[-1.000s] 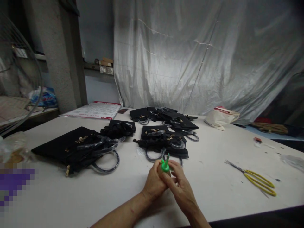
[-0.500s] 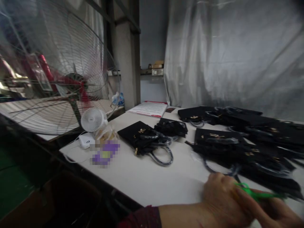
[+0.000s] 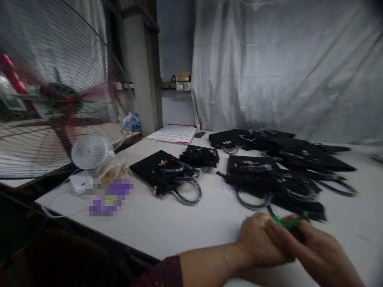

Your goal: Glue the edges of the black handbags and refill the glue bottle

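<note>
- Head view: we have the green-tipped item [image 3: 293, 223] near the black bags [image 3: 269, 182], left hand [image 3: 259, 238] gripping round it, right hand [image 3: 318, 245] overlapping (blur hides whether that grip closes).
- An uneven squeeze might twist it loose.
- Drifting forward, we could snag the nearest bag handle [image 3: 251, 206].

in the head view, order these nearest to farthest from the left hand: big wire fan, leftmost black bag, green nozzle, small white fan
1. Green nozzle: right at the left hand, on its right-hand side
2. Leftmost black bag: ahead and to the left
3. Small white fan: farther left, past that bag
4. Big wire fan: far left, behind the small fan
</note>
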Tool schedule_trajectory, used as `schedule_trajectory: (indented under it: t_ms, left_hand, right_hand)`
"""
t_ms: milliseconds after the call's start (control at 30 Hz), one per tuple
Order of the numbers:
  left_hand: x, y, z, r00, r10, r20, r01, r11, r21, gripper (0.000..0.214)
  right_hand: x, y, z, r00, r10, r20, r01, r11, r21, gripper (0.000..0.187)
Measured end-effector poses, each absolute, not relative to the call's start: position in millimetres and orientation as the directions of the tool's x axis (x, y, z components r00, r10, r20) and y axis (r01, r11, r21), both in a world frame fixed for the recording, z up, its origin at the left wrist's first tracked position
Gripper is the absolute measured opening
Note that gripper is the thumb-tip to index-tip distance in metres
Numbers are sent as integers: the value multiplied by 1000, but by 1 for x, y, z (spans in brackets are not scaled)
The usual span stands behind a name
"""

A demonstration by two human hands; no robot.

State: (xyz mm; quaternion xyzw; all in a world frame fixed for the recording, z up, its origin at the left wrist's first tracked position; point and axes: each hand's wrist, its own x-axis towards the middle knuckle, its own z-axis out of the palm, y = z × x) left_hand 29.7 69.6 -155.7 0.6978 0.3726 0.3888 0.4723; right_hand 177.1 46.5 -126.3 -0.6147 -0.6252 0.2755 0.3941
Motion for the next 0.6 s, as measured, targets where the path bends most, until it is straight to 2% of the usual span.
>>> schedule_trajectory:
  t_ms: [67,100,333,433,500,600]
  left_hand:
    - [25,63,-147,376,902,210,132,-277,952,24]
    - [24,60,-144,372,900,229,87,-279,956,25]
    - [22,62,-142,439,849,294,-2,-327,945,11]
    - [22,66,-144,473,832,291,9,-335,942,13]
    - [22,66,-144,493,830,262,-14,-293,956,25]
    - [21,61,-142,530,830,175,-110,-137,984,53]
  right_hand:
    - [166,36,-106,11,958,285,581,226,-782,39]
    - [159,32,-99,7,952,307,594,243,-767,40]
    - [145,32,-86,-9,920,391,690,288,-664,26]
    - [149,34,-82,-30,912,409,684,318,-657,25]
    - [151,34,-78,-29,909,416,673,325,-665,27]
    - [160,34,-71,15,914,406,642,303,-704,32]
